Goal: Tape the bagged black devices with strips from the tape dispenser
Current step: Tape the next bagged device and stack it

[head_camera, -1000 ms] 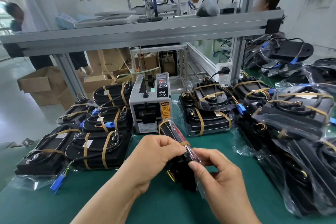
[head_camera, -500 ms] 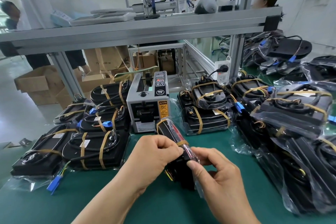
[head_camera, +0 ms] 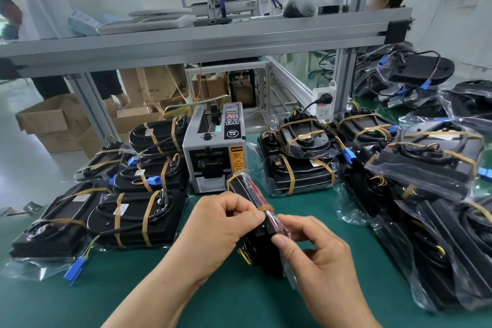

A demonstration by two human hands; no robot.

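Centrally held device [head_camera: 246, 189]: a bagged black device is stood on edge on the green mat [head_camera: 239, 303], its far end raised toward the dispenser's front; whether the two touch cannot be told.
Left hand [head_camera: 226, 224]: the device's upper edge is gripped from the left side, with the fingers curled over it.
Right hand [head_camera: 319, 255]: the bag at the near end is pinched between thumb and forefinger; the other fingers are loosely curled.
Tape strip [head_camera: 266, 208]: a tan strip is seen wrapped across the upper edge, just beyond the left fingertips.
Tape dispenser [head_camera: 215, 152]: a grey box is set upright just behind the held device and is closely flanked by stacks on both sides.
Left stacks [head_camera: 133, 218]: taped devices are laid flat in rows reaching the mat's left edge; a blue connector [head_camera: 76, 270] is trailed toward the near side.
Middle stack [head_camera: 300, 165]: two taped devices are piled just right of the dispenser.
Right pile [head_camera: 426, 168]: bagged devices are heaped loosely from the back of the table to the near side, with loose plastic close to the right hand.
Open room: bare mat is left around the forearms, bounded by the left stacks and the right pile.
Left edge: the mat is ended beyond the left stacks, with floor and cardboard boxes [head_camera: 53, 122] past it.
Overhead: a shelf beam [head_camera: 199, 42] is carried across above the dispenser.
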